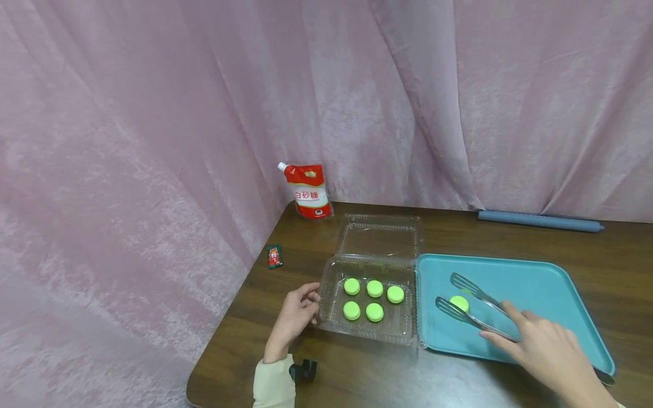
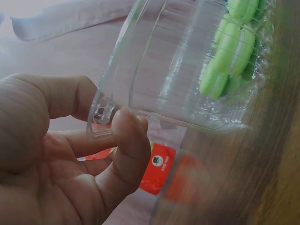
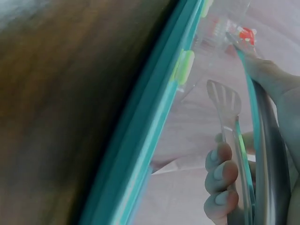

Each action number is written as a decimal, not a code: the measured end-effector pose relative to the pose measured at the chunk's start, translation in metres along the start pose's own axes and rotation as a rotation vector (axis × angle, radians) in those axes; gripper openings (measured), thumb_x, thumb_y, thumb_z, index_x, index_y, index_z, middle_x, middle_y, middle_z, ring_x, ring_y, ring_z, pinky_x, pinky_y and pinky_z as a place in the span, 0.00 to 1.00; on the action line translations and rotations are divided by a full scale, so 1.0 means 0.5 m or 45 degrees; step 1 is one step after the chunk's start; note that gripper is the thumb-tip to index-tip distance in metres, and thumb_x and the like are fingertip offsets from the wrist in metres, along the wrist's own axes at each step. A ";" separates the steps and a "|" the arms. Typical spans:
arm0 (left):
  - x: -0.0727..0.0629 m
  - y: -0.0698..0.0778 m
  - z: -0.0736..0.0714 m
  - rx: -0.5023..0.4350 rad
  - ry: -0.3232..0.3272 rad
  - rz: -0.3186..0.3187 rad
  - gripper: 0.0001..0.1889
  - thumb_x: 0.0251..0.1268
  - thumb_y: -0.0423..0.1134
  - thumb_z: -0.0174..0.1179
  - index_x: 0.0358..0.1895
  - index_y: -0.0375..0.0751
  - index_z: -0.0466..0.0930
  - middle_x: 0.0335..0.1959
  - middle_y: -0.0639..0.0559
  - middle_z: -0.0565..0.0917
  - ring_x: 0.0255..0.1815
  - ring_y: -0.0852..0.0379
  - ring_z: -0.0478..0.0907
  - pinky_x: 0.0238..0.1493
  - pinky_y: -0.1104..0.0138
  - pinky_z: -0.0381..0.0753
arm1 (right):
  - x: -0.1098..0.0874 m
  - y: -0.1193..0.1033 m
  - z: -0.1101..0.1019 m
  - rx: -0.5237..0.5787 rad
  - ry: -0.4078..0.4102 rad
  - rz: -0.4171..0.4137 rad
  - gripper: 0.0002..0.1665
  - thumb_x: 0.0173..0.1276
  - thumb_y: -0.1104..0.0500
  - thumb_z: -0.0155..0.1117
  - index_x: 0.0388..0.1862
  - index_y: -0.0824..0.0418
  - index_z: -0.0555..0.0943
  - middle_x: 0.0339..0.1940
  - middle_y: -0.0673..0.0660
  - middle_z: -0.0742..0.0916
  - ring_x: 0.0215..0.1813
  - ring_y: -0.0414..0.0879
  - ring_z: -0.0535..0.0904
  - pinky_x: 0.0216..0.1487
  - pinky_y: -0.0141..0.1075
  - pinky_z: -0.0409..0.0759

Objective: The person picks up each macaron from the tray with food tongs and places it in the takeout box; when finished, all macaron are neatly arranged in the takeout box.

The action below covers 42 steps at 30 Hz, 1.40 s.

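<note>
My left hand (image 1: 298, 314) pinches the left rim of a clear plastic clamshell box (image 1: 326, 323), thumb and finger at its edge in the left wrist view. Several green macarons (image 1: 374, 289) sit in the box in two rows, its lid (image 1: 380, 235) folded back behind. My right hand (image 1: 548, 343) holds metal tongs (image 1: 492, 328) with slotted ends, spread apart above a blue tray (image 1: 541, 283). A single macaron (image 3: 185, 67) lies on the tray; from the head view it appears between the tong ends, while the right wrist view shows the tongs raised above it.
A red and white spouted sugar pouch (image 1: 308, 192) stands at the back left corner. A small green and red packet (image 1: 274, 256) lies near the left edge. A blue-grey rod (image 1: 541, 221) runs along the back, against the pink curtain (image 1: 357, 102).
</note>
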<state>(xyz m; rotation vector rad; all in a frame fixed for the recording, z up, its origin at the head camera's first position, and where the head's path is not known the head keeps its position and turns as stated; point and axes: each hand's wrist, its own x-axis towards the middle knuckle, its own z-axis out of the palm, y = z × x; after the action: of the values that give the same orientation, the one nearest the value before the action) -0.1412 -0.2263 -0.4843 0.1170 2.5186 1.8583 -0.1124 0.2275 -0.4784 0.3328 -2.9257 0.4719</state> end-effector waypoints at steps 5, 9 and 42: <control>0.000 0.000 0.000 0.010 -0.001 0.007 0.27 0.58 0.17 0.50 0.65 0.16 0.67 0.41 0.31 0.78 0.24 0.59 0.71 0.23 0.71 0.77 | -0.005 0.012 0.007 -0.027 -0.034 0.004 0.47 0.62 0.30 0.67 0.59 0.71 0.79 0.36 0.69 0.85 0.20 0.49 0.72 0.13 0.40 0.65; 0.002 -0.001 -0.001 0.019 -0.005 0.012 0.27 0.58 0.18 0.50 0.65 0.16 0.67 0.41 0.32 0.78 0.24 0.58 0.71 0.23 0.71 0.78 | -0.008 0.020 0.012 -0.031 -0.052 0.005 0.43 0.64 0.33 0.68 0.58 0.71 0.80 0.34 0.66 0.85 0.21 0.50 0.74 0.13 0.41 0.65; 0.000 0.002 0.000 0.002 -0.003 -0.026 0.28 0.60 0.17 0.50 0.66 0.14 0.65 0.42 0.32 0.77 0.25 0.58 0.71 0.21 0.72 0.75 | -0.002 -0.004 0.010 0.068 0.017 -0.040 0.40 0.66 0.37 0.67 0.57 0.71 0.82 0.34 0.63 0.88 0.24 0.49 0.74 0.15 0.40 0.65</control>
<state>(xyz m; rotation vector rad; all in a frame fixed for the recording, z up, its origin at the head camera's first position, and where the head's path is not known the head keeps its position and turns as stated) -0.1410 -0.2259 -0.4833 0.0925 2.5099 1.8480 -0.1115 0.2243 -0.4826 0.3805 -2.8944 0.5464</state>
